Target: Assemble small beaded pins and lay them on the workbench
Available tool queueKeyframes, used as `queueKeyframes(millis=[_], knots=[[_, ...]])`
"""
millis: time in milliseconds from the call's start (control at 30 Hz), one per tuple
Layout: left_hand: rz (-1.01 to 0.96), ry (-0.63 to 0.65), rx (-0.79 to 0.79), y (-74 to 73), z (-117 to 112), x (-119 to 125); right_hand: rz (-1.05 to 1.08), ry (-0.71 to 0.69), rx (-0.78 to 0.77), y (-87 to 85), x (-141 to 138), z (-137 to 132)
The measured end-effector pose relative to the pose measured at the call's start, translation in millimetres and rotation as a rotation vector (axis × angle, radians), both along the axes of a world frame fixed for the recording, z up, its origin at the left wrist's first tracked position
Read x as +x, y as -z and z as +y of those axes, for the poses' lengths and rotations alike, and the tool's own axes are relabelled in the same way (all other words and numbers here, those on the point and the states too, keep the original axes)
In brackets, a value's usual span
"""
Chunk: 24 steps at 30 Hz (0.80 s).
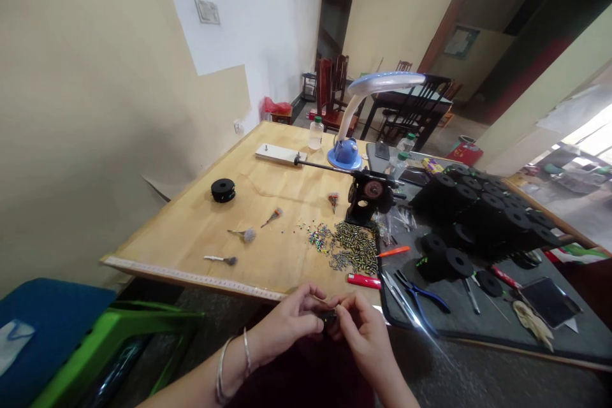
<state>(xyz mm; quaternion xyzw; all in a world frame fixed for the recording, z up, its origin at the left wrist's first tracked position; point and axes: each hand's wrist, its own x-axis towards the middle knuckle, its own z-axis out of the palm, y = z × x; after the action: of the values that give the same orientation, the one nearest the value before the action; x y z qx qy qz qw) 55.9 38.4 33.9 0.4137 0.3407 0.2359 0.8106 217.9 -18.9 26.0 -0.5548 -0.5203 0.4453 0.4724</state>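
Just off the table's front edge, my left hand point(306, 313) and my right hand point(364, 331) meet, fingers curled and closed. Between their fingertips sits a small dark object point(327, 317); most of it is hidden, so its kind cannot be made out. Beyond the hands lies a heap of small dark and yellow striped pieces point(356, 248), with multicoloured beads point(319, 237) scattered at its left. A red lighter point(364, 280) is closest to my right hand. Silver scissors point(400, 298) and blue-handled pliers point(423, 293) rest to the right on a dark mat point(449, 328).
A black hand-cranked device point(368, 194) stands mid-table beside a blue lamp point(345, 154). Many black spools point(478, 204) crowd the right side. One black spool point(223, 190) and several brush-like bundles point(246, 235) lie left. A green stool point(109, 338) stands below.
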Motion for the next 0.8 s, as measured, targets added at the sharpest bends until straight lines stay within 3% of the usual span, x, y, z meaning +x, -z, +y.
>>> queueKeyframes(millis=[200, 333, 500, 700, 800], knots=[[-0.129, 0.03, -0.021, 6.8, 1.6, -1.7, 0.237, -0.018, -0.123, 2.6, -0.6, 0.6], [-0.176, 0.03, -0.005, 11.4, 2.1, -2.1, 0.054, 0.026, 0.003, 3.7, -4.1, -3.0], [-0.003, -0.027, 0.149, 7.4, 2.2, 0.5, -0.277, 0.029, 0.205, 1.2, -6.6, -5.8], [-0.066, 0.007, 0.06, 3.7, -0.4, 2.6, -0.074, -0.03, 0.063, 2.2, -3.0, -3.2], [-0.09, 0.004, 0.05, 2.9, -2.4, 4.8, -0.118, -0.007, 0.09, 3.0, -2.5, -2.7]])
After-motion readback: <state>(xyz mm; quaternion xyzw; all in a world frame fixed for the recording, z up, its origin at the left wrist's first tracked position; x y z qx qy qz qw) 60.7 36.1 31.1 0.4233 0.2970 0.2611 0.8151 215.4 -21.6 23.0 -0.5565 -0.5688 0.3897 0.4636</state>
